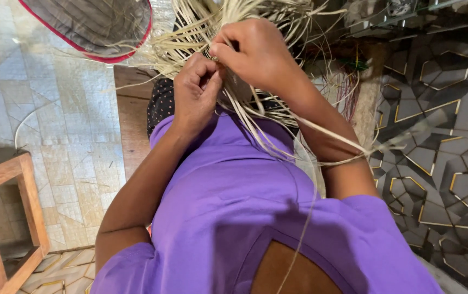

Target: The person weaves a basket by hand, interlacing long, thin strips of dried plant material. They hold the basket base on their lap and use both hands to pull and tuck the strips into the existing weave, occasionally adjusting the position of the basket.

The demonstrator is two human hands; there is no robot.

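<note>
Looking straight down here, the person in the purple shirt (234, 218) has both hands buried in a big bunch of pale straw fibres (228, 22), raffia or dried grass by the look of it. The left hand (197, 92) is curled nearly closed, fingertips pinching a few strands right in the middle of the bundle. The right hand (255, 54) sits just above and touching it, also closed down, thumb and fingers gripping strands at the same spot. Holding them that tight and close together looks like a way to keep tension on the fibres so the work doesn't loosen, probably plaiting or knotting, though the exact weave is hidden under the fingers.

The loose ends fan out over the top of the frame and trail down across the lap, a couple of long strands draping over the right forearm (326, 136) and down past the shirt. Beneath the hands there's some dark dotted fabric (160, 103).

Containers: not much to report. At upper left there's a grey quilted thing with a red rim (92, 27), could be a basket or a cushion, can't tell, and nothing visible inside. A wooden frame (24, 207) stands on the tiled floor (65, 120) at lower left, open and hollow.
</note>
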